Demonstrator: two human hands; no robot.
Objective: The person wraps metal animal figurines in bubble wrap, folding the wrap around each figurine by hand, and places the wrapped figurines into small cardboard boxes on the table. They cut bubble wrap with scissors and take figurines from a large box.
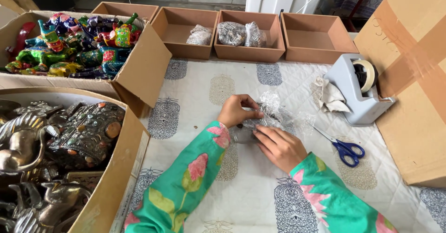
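Both hands are working at the middle of the worktop (195, 93), which is covered by a white quilted cloth printed with grey and tan motifs. The left hand (237, 111) is curling over the top of a crinkled clear bubble-wrap bundle (269, 116), its fingers (248, 107) pinching the wrap at the upper edge. The right hand (280, 147) is lying flat against the near side of the bundle, fingers pressed together and laid along the plastic. What the wrap is covering is too hidden to tell; something small and dark is showing through by the left wrist.

Just right of the bundle, blue-handled scissors (346, 150) are lying on the cloth, blades pointing toward the hands. Beyond them a grey tape dispenser with a roll of pale tape (360, 91) is standing near a crumpled scrap of pale cloth (330, 96).

Along the far edge, four shallow brown trays (316, 47) are sitting in a row; the two middle ones are holding small wrapped packets (231, 33). On the left, an open cardboard box of brightly painted animal figurines (74, 42) is sitting behind a second box of silvery metal figures (51, 154). A large taped cardboard carton (413, 75) is filling the right edge.
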